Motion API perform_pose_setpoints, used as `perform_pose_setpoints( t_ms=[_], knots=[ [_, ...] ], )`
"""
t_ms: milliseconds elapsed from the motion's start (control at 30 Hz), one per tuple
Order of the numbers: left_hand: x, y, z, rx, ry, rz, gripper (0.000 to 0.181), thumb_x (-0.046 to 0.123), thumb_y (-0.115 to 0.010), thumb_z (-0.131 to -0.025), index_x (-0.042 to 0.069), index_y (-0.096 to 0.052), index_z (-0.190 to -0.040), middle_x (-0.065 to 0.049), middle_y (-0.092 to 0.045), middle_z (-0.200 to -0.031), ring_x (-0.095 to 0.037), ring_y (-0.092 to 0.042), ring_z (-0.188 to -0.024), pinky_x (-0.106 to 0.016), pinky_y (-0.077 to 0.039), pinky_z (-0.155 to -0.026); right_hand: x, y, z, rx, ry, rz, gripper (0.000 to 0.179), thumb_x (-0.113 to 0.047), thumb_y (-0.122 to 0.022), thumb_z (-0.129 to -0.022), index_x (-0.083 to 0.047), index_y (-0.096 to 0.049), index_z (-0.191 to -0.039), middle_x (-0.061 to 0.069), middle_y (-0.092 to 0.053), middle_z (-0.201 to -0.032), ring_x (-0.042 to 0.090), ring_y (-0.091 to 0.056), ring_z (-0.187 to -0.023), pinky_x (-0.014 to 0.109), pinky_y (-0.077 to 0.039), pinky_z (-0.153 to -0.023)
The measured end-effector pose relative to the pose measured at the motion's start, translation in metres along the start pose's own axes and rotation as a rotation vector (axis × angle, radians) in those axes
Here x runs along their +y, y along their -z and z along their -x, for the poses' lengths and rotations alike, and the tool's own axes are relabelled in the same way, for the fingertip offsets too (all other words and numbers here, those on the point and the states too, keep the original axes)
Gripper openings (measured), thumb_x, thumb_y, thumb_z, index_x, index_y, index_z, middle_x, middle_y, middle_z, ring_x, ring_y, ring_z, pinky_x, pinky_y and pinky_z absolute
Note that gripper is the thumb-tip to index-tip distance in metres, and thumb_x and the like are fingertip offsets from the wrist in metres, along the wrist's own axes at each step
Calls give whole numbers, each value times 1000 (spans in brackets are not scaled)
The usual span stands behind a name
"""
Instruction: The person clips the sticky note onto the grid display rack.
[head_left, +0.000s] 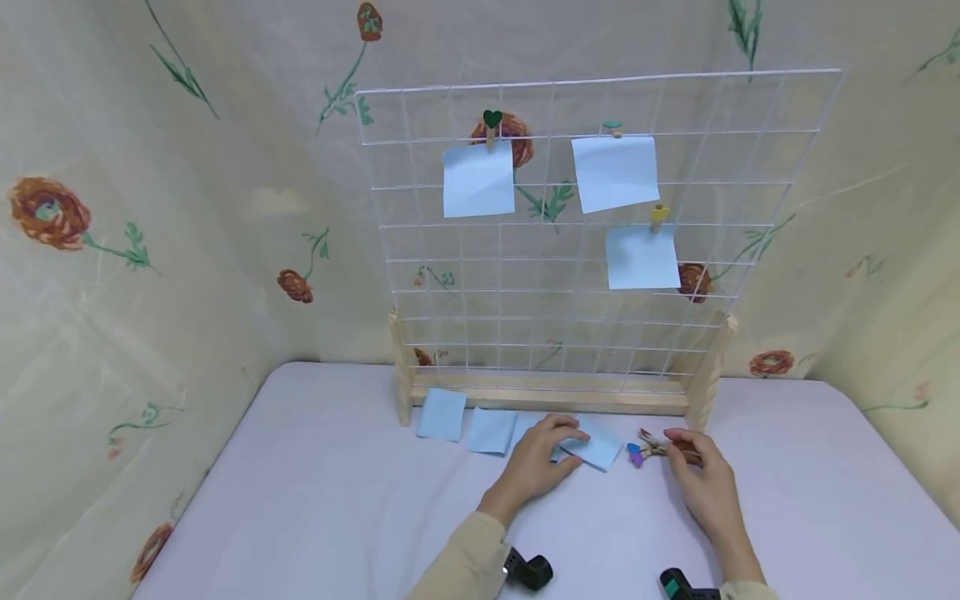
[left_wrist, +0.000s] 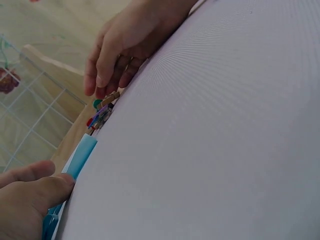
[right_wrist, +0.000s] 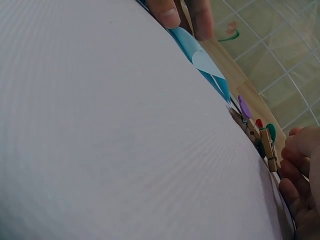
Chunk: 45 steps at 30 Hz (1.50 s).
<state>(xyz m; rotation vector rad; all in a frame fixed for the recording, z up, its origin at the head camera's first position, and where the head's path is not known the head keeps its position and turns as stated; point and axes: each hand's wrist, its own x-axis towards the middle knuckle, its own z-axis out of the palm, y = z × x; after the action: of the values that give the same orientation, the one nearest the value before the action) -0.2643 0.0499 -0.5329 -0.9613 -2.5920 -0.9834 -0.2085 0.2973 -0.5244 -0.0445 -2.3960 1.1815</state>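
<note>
A few blue paper notes lie in a row along the table [head_left: 360, 500], near its far edge and just before the wooden foot of the wire rack [head_left: 551, 402]. The note at the right of the row [head_left: 596, 446] is under the left hand [head_left: 534, 460]. It looks thin and nearly weightless, soft enough to crease or curl; in the right wrist view its surface is already bowed up. I'd take it lightly by a margin, fingertip and thumb, and not press on the middle.

To its right, further toward the table's right edge, sits a small heap of clothespins [head_left: 651, 448] with coloured tops. They look light but stiff and springy, small enough to roll away; the bare wooden legs seem the best hold.

From where I stand, the left forearm slants in from the near edge, palm down, thumb resting on the note, forefinger spread apart from it and not clamped. The right hand [head_left: 705, 485] comes in from the near right, wrist bent inward and fingers curled at the heap; I can't tell whether they grip a pin. Three further notes [head_left: 478, 183] hang from the rack on pins.
</note>
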Motion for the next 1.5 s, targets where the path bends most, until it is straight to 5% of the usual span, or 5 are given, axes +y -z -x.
perform_pose_setpoints(
  t_ms=[200,1100,1367,1500],
  knots=[
    [1,2,5,-19,31,43,26,25,-69,-87,26,-67,-113,6,-54,-130,-12,-53,-120,-28,-43,-101,0,-3,4,18,-15,1,22,-8,-57,-92,-4,-61,-113,12,-63,-105,-17,-48,-83,4,-37,-77],
    [-1,2,6,78,-3,221,23,11,-73,-81,22,-68,-100,2,-52,-123,-13,-52,-118,-27,-42,-102,0,-4,5,18,-6,41,23,-4,-58,-91,-4,-61,-113,7,-62,-106,-19,-45,-85,3,-37,-78],
    [4,6,4,60,91,270,22,10,-71,-83,25,-69,-99,4,-59,-124,-13,-54,-118,-26,-45,-99,-3,-2,3,19,15,40,22,-3,-58,-90,-2,-61,-112,8,-62,-106,-19,-44,-87,1,-37,-78],
    [4,7,4,72,87,287,23,9,-70,-84,24,-70,-101,7,-65,-116,-10,-55,-114,-24,-45,-97,-3,-1,3,20,17,43,22,-3,-57,-90,-2,-61,-112,9,-62,-107,-19,-44,-88,1,-37,-79]
  ],
)
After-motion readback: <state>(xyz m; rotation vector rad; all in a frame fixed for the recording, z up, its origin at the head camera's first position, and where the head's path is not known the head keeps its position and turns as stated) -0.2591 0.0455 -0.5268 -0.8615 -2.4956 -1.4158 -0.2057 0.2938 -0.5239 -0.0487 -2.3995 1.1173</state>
